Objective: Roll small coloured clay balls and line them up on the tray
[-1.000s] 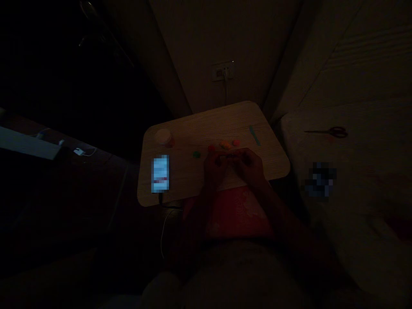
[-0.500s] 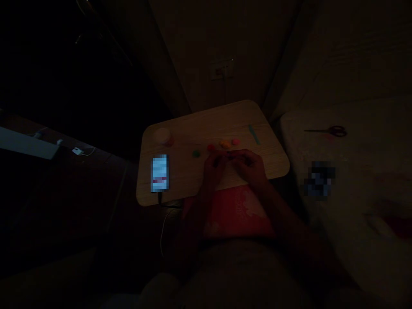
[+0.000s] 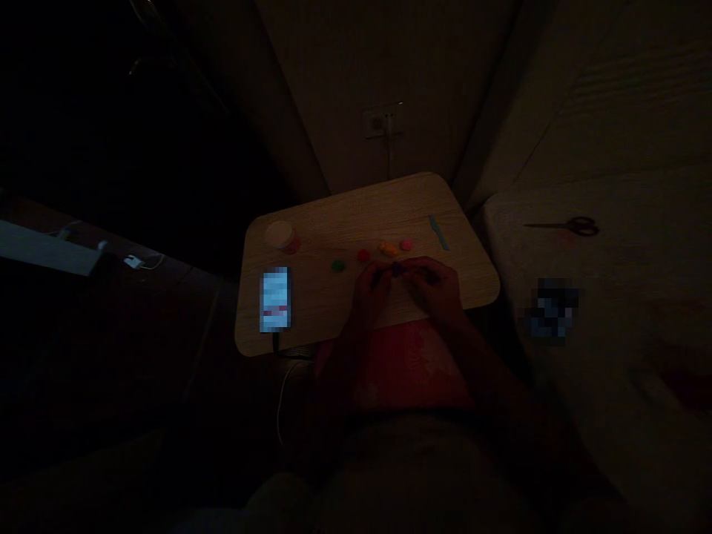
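Observation:
In dim light, my left hand (image 3: 372,289) and my right hand (image 3: 437,285) meet over the near side of a small wooden table (image 3: 322,311). Their fingertips pinch a small dark lump of modelling clay (image 3: 397,268) between them; its exact shape is lost in the dark. Just beyond the hands lie a green clay lump (image 3: 338,265), a red one (image 3: 363,255), an orange one (image 3: 388,248) and a pink one (image 3: 406,245). A teal plastic clay knife (image 3: 439,233) rests to their right.
A lidded tub (image 3: 281,236) stands at the table's far left, with a lit phone (image 3: 275,300) and its cable nearer me. On the pale surface at right are scissors (image 3: 572,226) and a blurred dark object (image 3: 552,310). A wall socket (image 3: 383,121) holds a plug behind the table.
My fingers have shifted slightly around the dark lump, which shows more clearly between the fingertips now. The other things stay in place.

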